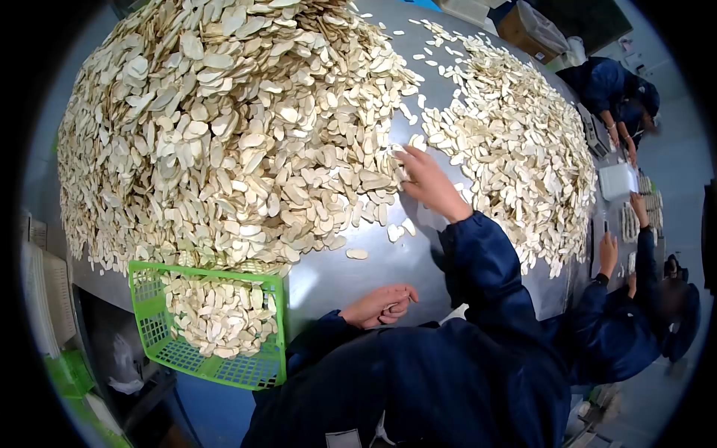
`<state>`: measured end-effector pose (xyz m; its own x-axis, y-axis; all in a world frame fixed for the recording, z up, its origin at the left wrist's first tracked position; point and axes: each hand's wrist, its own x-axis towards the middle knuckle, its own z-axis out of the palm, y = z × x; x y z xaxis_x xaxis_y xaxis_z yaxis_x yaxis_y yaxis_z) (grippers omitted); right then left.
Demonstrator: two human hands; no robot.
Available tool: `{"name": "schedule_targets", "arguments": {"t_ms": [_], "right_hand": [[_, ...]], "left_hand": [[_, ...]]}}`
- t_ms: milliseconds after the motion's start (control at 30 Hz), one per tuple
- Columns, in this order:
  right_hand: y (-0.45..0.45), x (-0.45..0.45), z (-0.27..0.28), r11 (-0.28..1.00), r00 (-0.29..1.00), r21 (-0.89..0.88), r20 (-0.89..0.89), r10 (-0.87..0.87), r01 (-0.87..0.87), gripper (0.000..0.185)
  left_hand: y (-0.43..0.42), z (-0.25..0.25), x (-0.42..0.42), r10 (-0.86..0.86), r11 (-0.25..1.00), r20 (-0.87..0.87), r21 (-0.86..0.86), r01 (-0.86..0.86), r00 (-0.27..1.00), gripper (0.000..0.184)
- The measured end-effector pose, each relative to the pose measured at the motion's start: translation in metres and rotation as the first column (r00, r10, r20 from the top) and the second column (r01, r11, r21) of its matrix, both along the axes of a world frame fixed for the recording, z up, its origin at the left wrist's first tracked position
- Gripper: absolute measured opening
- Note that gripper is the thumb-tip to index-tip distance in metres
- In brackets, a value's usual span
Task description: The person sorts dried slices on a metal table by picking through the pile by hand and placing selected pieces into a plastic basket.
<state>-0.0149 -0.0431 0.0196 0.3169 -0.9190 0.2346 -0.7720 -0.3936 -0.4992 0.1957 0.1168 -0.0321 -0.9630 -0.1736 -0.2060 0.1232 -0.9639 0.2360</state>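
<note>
A large heap of pale, oval dried slices point(224, 134) covers the left of the metal table point(321, 287). On the right lies a second, lower heap of pale slices point(515, 149). My right hand point(433, 183) reaches into the gap between them, fingers pinched at a slice on the large heap's edge. My left hand point(379, 306) is near the table's front edge, fingers curled in; whatever is inside them is hidden. Left of it, a green plastic basket point(280, 336), tilted toward me, holds many slices against the large heap.
Two co-workers in dark blue work at the right; one person's arm point(641, 213) reaches toward a white container point(618, 181). A cardboard box point(523, 33) stands at the back. Stacked trays point(52, 291) and a plastic bag point(123, 358) are at the left.
</note>
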Motion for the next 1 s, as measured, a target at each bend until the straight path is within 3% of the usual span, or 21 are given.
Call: {"name": "schedule_targets", "arguments": {"t_ms": [33, 133, 233, 267, 433, 467, 500, 567, 667, 767, 833, 900, 933, 1000], "right_hand": [[-0.003, 0.008, -0.004, 0.985, 0.989, -0.143, -0.121, 0.084, -0.101, 0.051], [-0.010, 0.018, -0.004, 0.957, 0.950, -0.126, -0.209, 0.231, -0.260, 0.048], [-0.003, 0.005, -0.009, 0.963, 0.972, 0.128, 0.030, 0.234, -0.236, 0.036], [0.002, 0.000, 0.003, 0.967, 0.977, 0.139, 0.019, 0.211, -0.212, 0.028], [0.014, -0.052, 0.021, 0.914, 0.952, 0.403, 0.257, -0.166, 0.051, 0.013], [0.015, -0.060, 0.019, 0.881, 0.912, 0.464, 0.317, -0.262, 0.092, 0.010], [0.017, -0.066, 0.017, 0.870, 0.787, 0.492, 0.524, -0.325, 0.031, 0.005], [0.016, -0.077, 0.018, 0.803, 0.657, 0.596, 0.614, -0.438, -0.021, 0.005], [0.015, -0.081, 0.021, 0.758, 0.558, 0.651, 0.617, -0.554, 0.033, 0.010], [0.014, -0.087, 0.024, 0.785, 0.611, 0.619, 0.609, -0.506, 0.032, 0.014], [0.013, -0.088, 0.023, 0.829, 0.729, 0.518, 0.483, -0.485, 0.209, 0.021], [0.012, -0.090, 0.019, 0.856, 0.813, 0.373, 0.328, -0.482, 0.357, 0.029], [0.014, -0.086, 0.018, 0.895, 0.869, 0.188, 0.225, -0.441, 0.405, 0.036], [0.022, -0.072, 0.017, 0.968, 0.957, 0.088, 0.157, -0.246, 0.234, 0.039]], "left_hand": [[0.000, -0.001, 0.000, 0.003, 1.000, -0.008, -0.005, -0.003, 1.000, 0.018], [0.001, -0.004, -0.001, 0.004, 1.000, -0.019, -0.008, -0.004, 1.000, 0.019], [0.000, -0.003, 0.000, 0.005, 1.000, -0.023, -0.004, -0.005, 1.000, 0.021], [0.001, -0.003, 0.000, 0.007, 1.000, -0.026, 0.002, -0.007, 1.000, 0.022], [0.000, 0.002, 0.000, 0.008, 1.000, -0.021, -0.010, -0.008, 1.000, 0.020], [0.000, 0.004, 0.001, 0.006, 1.000, -0.015, -0.016, -0.007, 1.000, 0.020], [0.000, 0.004, 0.001, 0.008, 1.000, -0.012, -0.017, -0.009, 1.000, 0.020], [0.000, 0.003, 0.002, 0.014, 1.000, -0.004, -0.018, -0.014, 1.000, 0.020], [0.000, 0.001, 0.002, 0.008, 1.000, 0.002, -0.026, -0.008, 1.000, 0.020], [-0.001, 0.003, 0.002, 0.020, 1.000, 0.002, -0.021, -0.019, 1.000, 0.020], [0.000, 0.003, 0.002, 0.018, 1.000, 0.019, -0.020, -0.017, 1.000, 0.020], [0.001, 0.003, 0.001, 0.011, 1.000, 0.014, -0.012, -0.011, 1.000, 0.020], [0.000, 0.003, 0.002, 0.009, 1.000, 0.003, -0.007, -0.009, 1.000, 0.020], [-0.001, 0.003, 0.002, 0.020, 1.000, -0.001, -0.014, -0.020, 1.000, 0.020]]}}
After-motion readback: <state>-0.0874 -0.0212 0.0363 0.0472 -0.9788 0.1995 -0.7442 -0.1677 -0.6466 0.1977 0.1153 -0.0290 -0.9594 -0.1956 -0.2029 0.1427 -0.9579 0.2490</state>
